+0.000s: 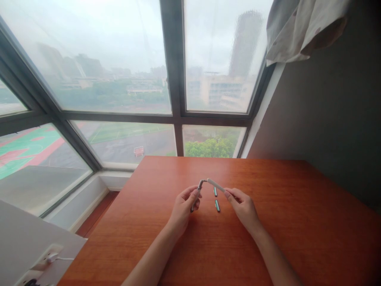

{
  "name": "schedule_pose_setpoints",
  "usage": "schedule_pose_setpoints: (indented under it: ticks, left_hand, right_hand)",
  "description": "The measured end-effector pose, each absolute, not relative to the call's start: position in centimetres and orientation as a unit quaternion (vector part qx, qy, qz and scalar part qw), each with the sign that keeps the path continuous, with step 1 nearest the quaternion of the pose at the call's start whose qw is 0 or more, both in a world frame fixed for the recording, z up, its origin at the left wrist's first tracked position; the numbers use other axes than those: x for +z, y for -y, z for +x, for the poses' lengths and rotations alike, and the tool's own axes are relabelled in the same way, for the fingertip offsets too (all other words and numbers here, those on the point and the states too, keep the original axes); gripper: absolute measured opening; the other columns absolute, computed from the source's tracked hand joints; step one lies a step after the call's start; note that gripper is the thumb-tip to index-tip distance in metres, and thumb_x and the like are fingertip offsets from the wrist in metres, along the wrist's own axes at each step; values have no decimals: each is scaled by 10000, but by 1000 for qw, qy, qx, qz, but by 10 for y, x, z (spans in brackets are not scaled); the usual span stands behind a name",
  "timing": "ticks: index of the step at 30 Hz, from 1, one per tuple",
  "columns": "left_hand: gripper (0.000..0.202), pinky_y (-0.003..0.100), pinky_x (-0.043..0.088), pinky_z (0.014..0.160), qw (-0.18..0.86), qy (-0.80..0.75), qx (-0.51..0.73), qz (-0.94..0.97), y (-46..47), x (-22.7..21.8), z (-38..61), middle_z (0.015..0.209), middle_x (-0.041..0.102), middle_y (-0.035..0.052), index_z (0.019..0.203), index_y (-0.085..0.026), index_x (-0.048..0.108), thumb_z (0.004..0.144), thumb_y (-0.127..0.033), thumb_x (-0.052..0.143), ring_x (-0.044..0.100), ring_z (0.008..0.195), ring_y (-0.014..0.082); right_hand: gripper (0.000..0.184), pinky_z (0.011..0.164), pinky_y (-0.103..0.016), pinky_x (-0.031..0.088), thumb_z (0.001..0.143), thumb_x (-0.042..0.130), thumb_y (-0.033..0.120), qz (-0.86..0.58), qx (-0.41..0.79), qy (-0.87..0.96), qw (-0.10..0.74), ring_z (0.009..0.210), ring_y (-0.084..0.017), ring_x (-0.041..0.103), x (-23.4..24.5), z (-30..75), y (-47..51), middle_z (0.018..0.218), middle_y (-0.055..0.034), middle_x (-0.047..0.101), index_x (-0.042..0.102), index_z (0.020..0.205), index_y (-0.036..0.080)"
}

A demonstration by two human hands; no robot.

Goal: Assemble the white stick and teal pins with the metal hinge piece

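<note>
My left hand [185, 204] is closed around a slim grey handle with a dark, bent metallic neck [200, 184] at its top. Between the thumb and fingers of my right hand [243, 206] is a pale grey stick [216, 185], slanting up to the left. The tip of that stick meets or nearly touches the bent neck; I cannot tell which. Below the stick, on the tabletop, lie two small oblong dark pieces with green strips, a farther piece [215, 192] and a nearer piece [217, 205]. Their exact kind is too small to make out.
Both forearms extend over a reddish-brown wooden table [143, 254]. Large framed windows [175, 115] stand beyond its far edge. At the lower left, a white plug [52, 258] sits in a wall socket. Pale cloth [306, 31] hangs at the upper right by a dark wall.
</note>
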State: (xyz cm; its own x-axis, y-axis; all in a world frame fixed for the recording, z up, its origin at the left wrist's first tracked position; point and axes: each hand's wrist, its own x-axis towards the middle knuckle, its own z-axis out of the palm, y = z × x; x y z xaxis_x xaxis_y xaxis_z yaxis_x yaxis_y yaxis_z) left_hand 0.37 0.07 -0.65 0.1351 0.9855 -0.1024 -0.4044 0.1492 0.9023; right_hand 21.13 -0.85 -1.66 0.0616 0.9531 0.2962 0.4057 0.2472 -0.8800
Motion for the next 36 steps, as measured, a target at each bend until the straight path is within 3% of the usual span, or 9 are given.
schedule_pose_setpoints:
  ticks: [12, 36]
  left_hand:
    - [407, 191, 299, 461, 650, -392, 526, 384, 0, -4, 4, 711, 570, 14, 964, -135, 659, 692, -431, 725, 453, 513, 65]
    - [436, 190, 292, 449, 645, -393, 543, 367, -2, -5, 3, 708, 582, 26, 971, -126, 654, 669, -428, 742, 458, 502, 66]
  right_hand:
    - [331, 677, -276, 455, 854, 537, 447, -540, 285, 628, 482, 795, -214, 612, -18, 212, 9, 863, -64, 692, 709, 940, 178]
    - [335, 622, -264, 434, 847, 542, 448, -550, 278, 619, 487, 726, -196, 590, -21, 213, 7, 815, -57, 682, 712, 936, 173]
